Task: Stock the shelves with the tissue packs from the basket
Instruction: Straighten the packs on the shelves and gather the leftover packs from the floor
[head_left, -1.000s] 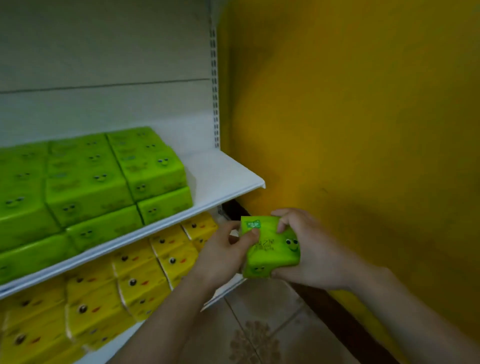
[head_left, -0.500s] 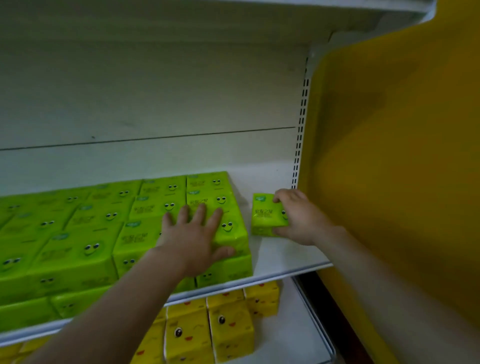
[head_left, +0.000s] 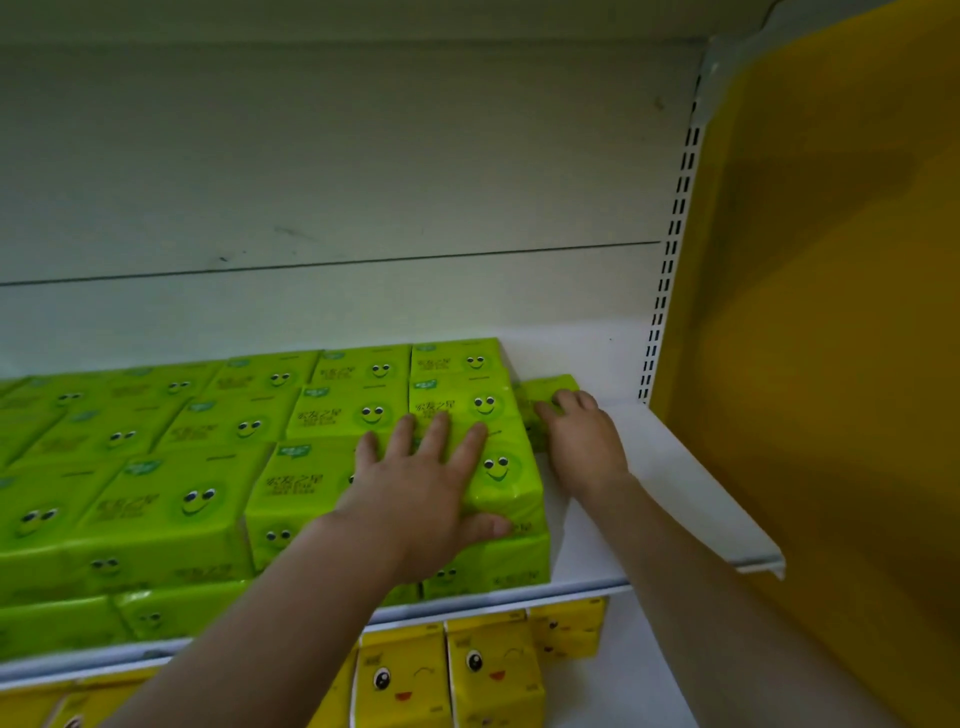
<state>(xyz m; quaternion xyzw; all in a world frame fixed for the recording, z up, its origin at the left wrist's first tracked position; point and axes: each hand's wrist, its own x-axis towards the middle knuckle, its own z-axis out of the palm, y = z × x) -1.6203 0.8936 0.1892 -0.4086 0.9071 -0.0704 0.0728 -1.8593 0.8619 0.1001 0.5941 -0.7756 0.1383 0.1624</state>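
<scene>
The right hand (head_left: 582, 441) lies over a single green tissue pack (head_left: 550, 389), fingers curled on its top, holding it on the white shelf (head_left: 675, 483) just beside the right end of the stacked green packs (head_left: 208, 467). The left hand (head_left: 421, 488) rests flat with fingers spread on that stack's front right corner, thumb over the edge. Yellow packs (head_left: 493, 675) fill the shelf below; a yellow wall (head_left: 831, 312) stands at right.

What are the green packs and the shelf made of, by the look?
Green packs: thin glossy plastic film over something soft, judging by the sheen, the wrinkles and the rounded edges. Shelf: probably painted sheet metal, smooth matte white, with a thin folded front lip and a slotted upright.
</scene>
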